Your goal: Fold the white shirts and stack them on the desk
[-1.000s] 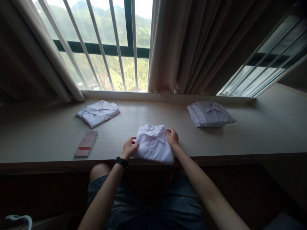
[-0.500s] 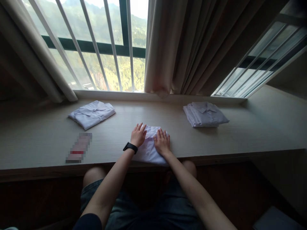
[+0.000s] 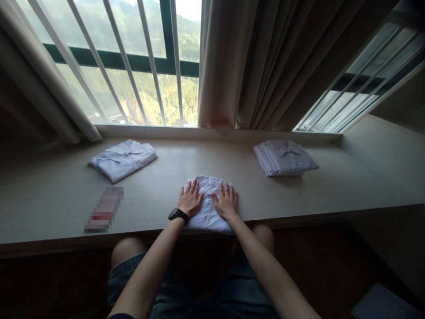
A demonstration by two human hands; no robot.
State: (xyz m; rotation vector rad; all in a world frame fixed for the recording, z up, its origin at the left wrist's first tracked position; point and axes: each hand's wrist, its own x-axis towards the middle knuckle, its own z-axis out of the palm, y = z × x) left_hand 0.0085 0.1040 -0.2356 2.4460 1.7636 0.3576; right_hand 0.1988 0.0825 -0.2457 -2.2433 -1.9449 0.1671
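A folded white shirt (image 3: 208, 215) lies in front of me at the table's near edge, its collar pointing away from me. My left hand (image 3: 190, 198) rests flat on the shirt's left side, fingers stretched out, with a black watch on the wrist. On the right side of the same shirt, my right hand (image 3: 226, 201) also lies flat, its fingers slightly spread. Both thumbs point inward toward the button placket. Parts of the shirt's sides are hidden beneath my hands.
Another folded white shirt (image 3: 123, 158) lies at the back left. A stack of folded white shirts (image 3: 284, 158) stands at the back right. A pixelated flat item (image 3: 105, 208) is on the pale table (image 3: 299, 195) to the left. Curtains (image 3: 226, 66) hang by the barred window.
My left hand has come down and spread flat on the shirt's left side. My right hand has shifted slightly outward. The view has moved a little.
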